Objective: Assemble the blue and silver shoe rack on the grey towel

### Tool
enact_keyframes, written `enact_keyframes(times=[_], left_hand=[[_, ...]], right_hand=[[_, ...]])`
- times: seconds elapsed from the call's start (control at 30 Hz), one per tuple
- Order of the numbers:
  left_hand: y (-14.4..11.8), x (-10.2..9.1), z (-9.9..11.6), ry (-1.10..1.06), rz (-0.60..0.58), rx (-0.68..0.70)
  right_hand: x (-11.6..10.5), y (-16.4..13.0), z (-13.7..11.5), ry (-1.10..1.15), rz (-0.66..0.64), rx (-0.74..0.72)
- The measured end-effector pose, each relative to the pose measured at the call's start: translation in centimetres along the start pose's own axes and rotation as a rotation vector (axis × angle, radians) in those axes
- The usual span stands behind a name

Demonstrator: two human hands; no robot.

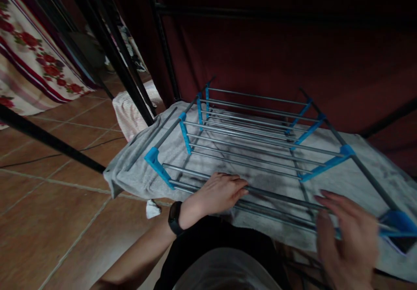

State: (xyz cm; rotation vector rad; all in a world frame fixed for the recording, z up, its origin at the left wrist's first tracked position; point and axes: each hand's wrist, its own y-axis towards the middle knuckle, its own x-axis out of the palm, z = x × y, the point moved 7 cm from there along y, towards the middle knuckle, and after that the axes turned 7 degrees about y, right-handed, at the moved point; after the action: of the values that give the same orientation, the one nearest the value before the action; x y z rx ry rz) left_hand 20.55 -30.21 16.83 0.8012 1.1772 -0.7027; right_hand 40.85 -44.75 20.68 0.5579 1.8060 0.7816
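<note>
A metal drying rack [308, 132] with grey tubes and blue plastic brackets stands in front of me on a grey cloth [137, 168]. My left hand [224, 190], a black band on its wrist, has its fingers curled over the nearest tube. Further right, my right hand [348, 233] is blurred by motion, its thumb and fingers apart beside that same front tube; whether it touches the tube I cannot tell. Close to the right hand is the rack's front right blue bracket [399, 224].
Black metal frame posts [115, 59] rise at the left and back, before a dark red wall [260, 55]. Floral fabric [45, 59] hangs at left. A striped cloth [125, 111] hangs past the surface's far left end. A white scrap [152, 209] lies on the tiled floor [65, 207].
</note>
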Motion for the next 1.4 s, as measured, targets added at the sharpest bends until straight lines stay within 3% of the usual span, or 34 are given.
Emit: enact_keyframes(times=[0.07, 0.17, 0.23, 0.37, 0.43, 0.5, 0.6, 0.67, 0.73, 0.83, 0.9, 1.0, 1.1, 1.23, 1.4], left_hand=[[-0.1, -0.2, 0.0, 0.008, 0.005, 0.007], [-0.1, -0.3, 0.1, 0.022, 0.013, 0.004], [-0.1, -0.3, 0.3, 0.022, 0.015, 0.013], [-1.1, -1.0, -0.2, 0.039, 0.108, 0.035], [-2.6, -2.5, -1.6, 0.066, 0.275, -0.009], [-5.3, -5.0, -4.1, 0.109, 0.528, -0.133], [-11.0, -8.6, -9.1, 0.163, 0.931, -0.465], [-14.3, -9.6, -12.6, 0.077, 1.076, -0.687], [-15.9, -9.0, -15.9, -0.158, 1.065, -0.845], [-15.7, -5.7, -19.2, -0.662, 0.857, -0.950], [-15.0, -3.7, -19.7, -0.899, 0.709, -0.961], [-14.4, -2.5, -19.4, -1.011, 0.602, -0.952], [-14.1, -2.7, -19.0, -1.081, 0.618, -0.937], [-13.9, -3.2, -18.7, -1.143, 0.741, -0.915], [-13.6, -3.3, -18.3, -1.175, 0.810, -0.901]], right_hand=[[5.3, 1.5, -2.6, 0.020, -0.170, -0.117], [10.4, 2.4, -5.5, 0.017, -0.381, -0.253], [11.9, 2.4, -6.1, -0.016, -0.459, -0.285], [12.4, 2.3, -5.7, -0.097, -0.478, -0.281], [12.4, 2.3, -5.6, -0.102, -0.481, -0.292], [12.3, 2.5, -5.6, -0.085, -0.474, -0.291], [12.1, 2.8, -5.9, -0.056, -0.445, -0.282], [12.0, 3.0, -6.1, -0.046, -0.429, -0.281], [12.0, 3.0, -6.1, -0.044, -0.431, -0.280], [12.1, 3.0, -6.0, -0.044, -0.453, -0.267], [12.2, 3.0, -5.9, -0.042, -0.465, -0.260], [12.2, 3.0, -5.7, -0.037, -0.476, -0.250], [12.3, 3.0, -5.6, -0.028, -0.495, -0.240], [12.3, 3.3, -6.3, -0.027, -0.502, -0.254], [13.4, 4.5, -10.2, 0.004, -0.506, -0.341]])
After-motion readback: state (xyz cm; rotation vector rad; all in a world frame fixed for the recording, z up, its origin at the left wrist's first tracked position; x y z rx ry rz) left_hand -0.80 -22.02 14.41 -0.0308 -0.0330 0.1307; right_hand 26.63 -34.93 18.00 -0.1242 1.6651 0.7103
